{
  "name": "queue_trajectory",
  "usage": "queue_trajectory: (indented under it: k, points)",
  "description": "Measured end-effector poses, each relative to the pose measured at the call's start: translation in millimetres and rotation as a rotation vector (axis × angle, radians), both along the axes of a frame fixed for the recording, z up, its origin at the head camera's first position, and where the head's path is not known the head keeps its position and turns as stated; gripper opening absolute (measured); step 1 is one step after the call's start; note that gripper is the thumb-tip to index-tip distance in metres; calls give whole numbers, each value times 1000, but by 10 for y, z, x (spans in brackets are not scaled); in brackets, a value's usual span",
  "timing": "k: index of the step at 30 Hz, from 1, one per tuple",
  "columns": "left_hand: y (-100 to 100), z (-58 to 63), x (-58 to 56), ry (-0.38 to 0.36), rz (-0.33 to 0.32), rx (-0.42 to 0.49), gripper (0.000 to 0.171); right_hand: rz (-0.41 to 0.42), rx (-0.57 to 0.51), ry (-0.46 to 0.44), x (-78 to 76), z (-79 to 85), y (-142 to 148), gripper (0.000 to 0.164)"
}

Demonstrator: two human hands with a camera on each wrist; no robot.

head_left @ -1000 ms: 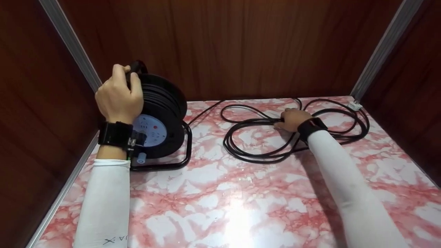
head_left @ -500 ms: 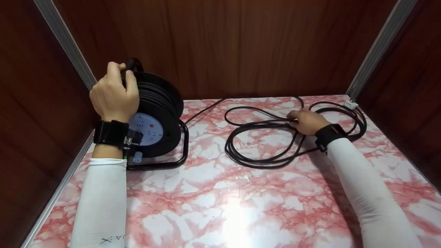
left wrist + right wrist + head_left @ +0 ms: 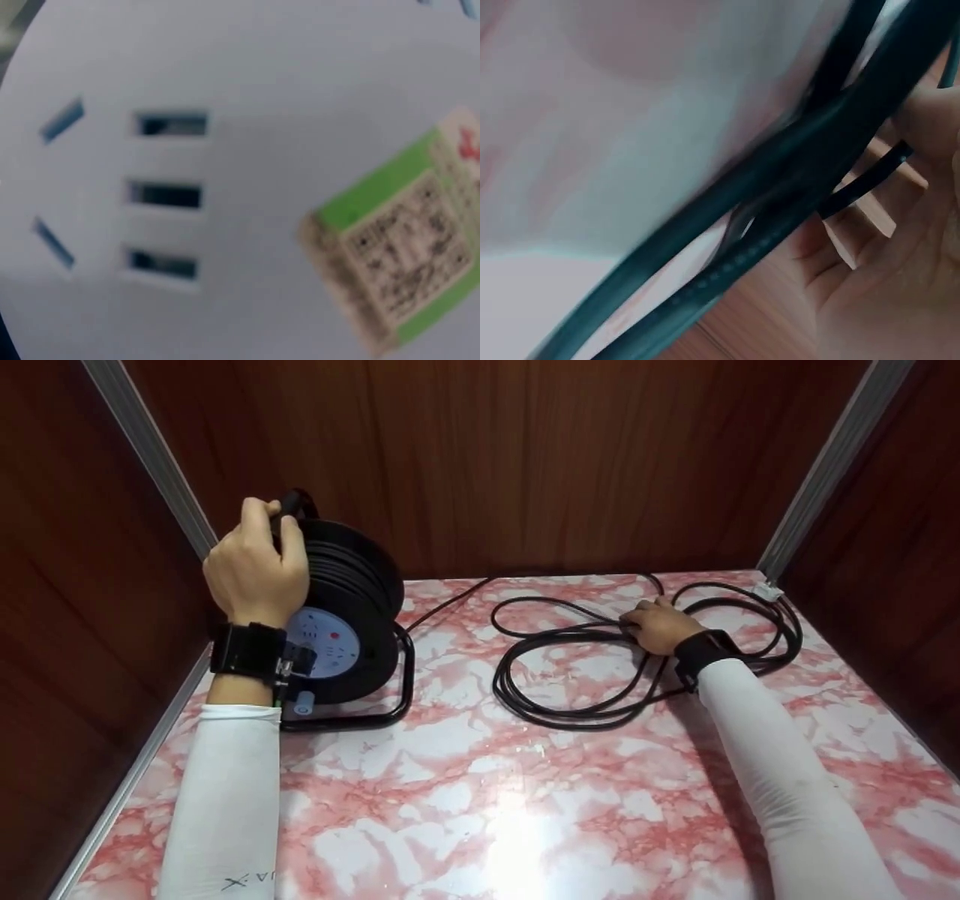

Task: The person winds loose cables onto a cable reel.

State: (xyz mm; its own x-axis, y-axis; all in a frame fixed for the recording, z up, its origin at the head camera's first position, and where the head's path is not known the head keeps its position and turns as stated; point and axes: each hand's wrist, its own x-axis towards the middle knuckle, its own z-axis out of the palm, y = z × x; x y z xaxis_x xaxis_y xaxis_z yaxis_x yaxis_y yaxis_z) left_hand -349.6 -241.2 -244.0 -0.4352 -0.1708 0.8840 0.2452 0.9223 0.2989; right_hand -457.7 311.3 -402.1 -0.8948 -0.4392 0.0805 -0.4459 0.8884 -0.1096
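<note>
A black cable reel stands on its tube frame at the left in the head view. My left hand grips the black handle on top of it. The reel's pale blue socket panel fills the left wrist view, with slots and a green-edged label. Black cable lies in loops at the back right. At the crossing of these loops, my right hand holds several strands. In the right wrist view its fingers curl behind the cable strands.
A white plug lies in the back right corner. One stretch of cable runs from the reel to the back wall. Wooden panels enclose the red and white marbled table at the back and both sides.
My right hand has shifted slightly to the right along the crossing of the loops, and the left loops have shifted a little with it. My left hand keeps its grip on the reel's handle.
</note>
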Motion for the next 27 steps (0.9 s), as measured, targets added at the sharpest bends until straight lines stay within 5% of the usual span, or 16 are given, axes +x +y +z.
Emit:
queue_trajectory:
  k: [7, 10, 13, 15, 22, 27]
  points:
    - [22, -12, 4, 3, -1, 7, 33, 73, -101, 309, -11, 38, 98, 19]
    - [43, -7, 0, 5, -7, 3, 32, 128, -154, 447, 104, 114, 179, 14]
    - [57, 2, -4, 1, -11, -1, 33, 144, -148, 471, 300, 223, 245, 15]
    - [50, 7, 1, 1, -8, -1, 33, 127, -119, 408, 431, 287, 277, 16]
    - [-5, 13, 35, 6, 2, 10, 33, -52, 34, -88, 670, 290, 389, 18]
    - [-14, 2, 50, 5, 9, 14, 34, -49, 5, -174, 718, 250, 391, 49]
